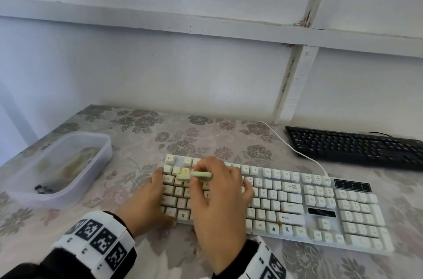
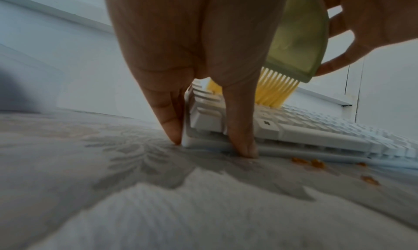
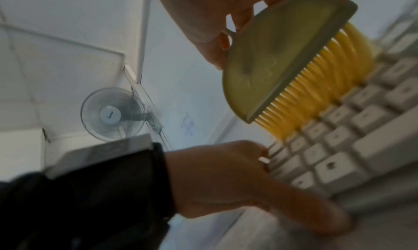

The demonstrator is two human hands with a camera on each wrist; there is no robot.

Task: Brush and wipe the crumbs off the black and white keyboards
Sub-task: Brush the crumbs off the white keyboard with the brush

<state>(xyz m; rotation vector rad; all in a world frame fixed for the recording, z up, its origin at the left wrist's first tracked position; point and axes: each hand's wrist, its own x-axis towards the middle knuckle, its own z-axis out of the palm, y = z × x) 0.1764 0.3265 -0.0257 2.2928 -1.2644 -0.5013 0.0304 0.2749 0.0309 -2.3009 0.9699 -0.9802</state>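
The white keyboard (image 1: 297,210) lies across the middle of the table. My right hand (image 1: 207,170) pinches a pale green brush (image 1: 199,175) with yellow bristles (image 3: 316,100), which stand on the upper left keys. My left hand (image 1: 160,198) rests at the keyboard's left end, with straight fingers (image 2: 172,128) down its side edge and the thumb at the front edge. Orange crumbs (image 2: 316,162) lie on the cloth in front of the keyboard, and a brown speck (image 1: 279,223) sits near the right Shift key. The black keyboard (image 1: 352,148) lies at the back right, away from both hands.
A clear plastic container (image 1: 68,187) with something greenish inside stands at the left of the table. The white keyboard's cable (image 1: 295,150) runs back toward the wall. A flowered cloth (image 1: 194,136) covers the table, which stands against a white wall.
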